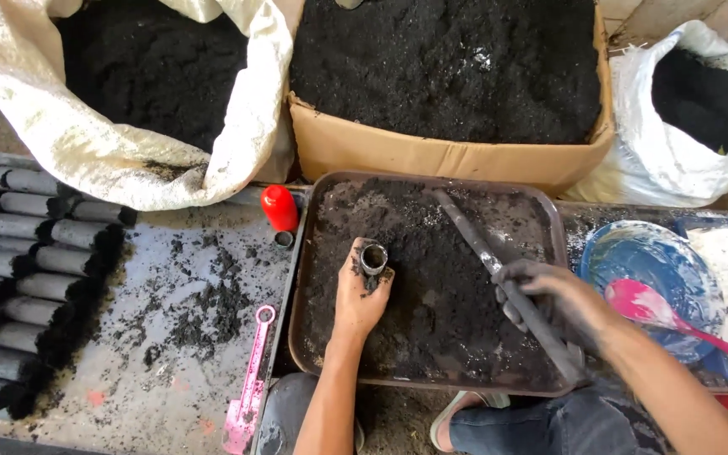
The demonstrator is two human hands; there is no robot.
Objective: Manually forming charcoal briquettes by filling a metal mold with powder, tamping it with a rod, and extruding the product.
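My left hand [359, 293] grips a short metal tube [373, 257] standing upright, open end up, in black powder on a brown tray [305, 253]. My right hand [541, 295], blackened with powder, holds a long dark metal rod [478, 244] that lies slanted across the tray, its far end toward the tray's back. The rod's tip is apart from the tube.
A cardboard box [431, 156] and two white sacks [111, 160] [659, 160] of black powder stand behind. Grey paper tubes [27, 261] are stacked at left. A red bottle [280, 207], pink tool [250, 388], blue bowl [634, 253] and pink spoon [650, 307] lie nearby.
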